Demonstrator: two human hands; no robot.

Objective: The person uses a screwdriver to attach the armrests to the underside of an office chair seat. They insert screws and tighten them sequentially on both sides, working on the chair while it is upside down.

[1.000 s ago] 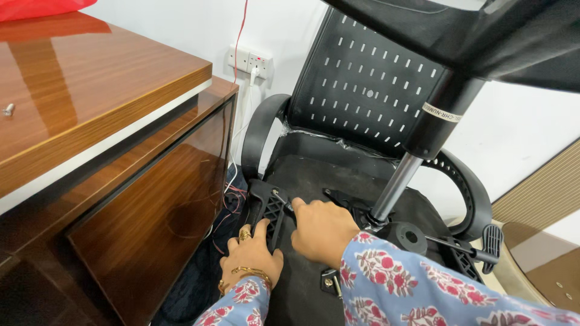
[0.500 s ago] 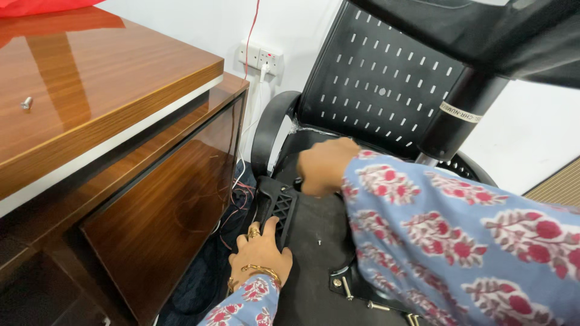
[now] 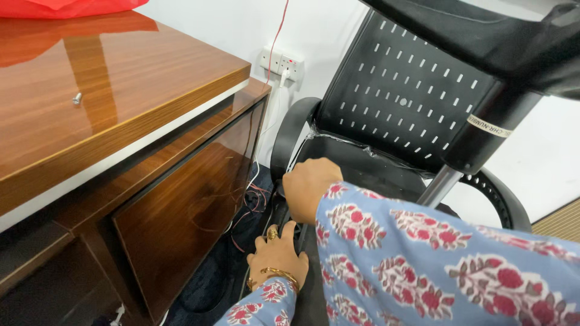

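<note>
Beside the wooden worktop [image 3: 121, 90], an upturned office chair [image 3: 411, 102] lay with its armrest bracket hidden under the hands, the left hand [image 3: 277, 256] pressing down there with fingers curled, the right hand [image 3: 309, 187] reaching at the seat edge, its fingers' grip impossible to tell, so fitting seemed unfinished.

We are seeing the black office chair [image 3: 405, 108] lying overturned beside the desk, its perforated back facing up. The black plastic armrest bracket [image 3: 289, 224] is lying along the seat's underside, mostly hidden, just beside the curved armrest [image 3: 290, 130].
</note>
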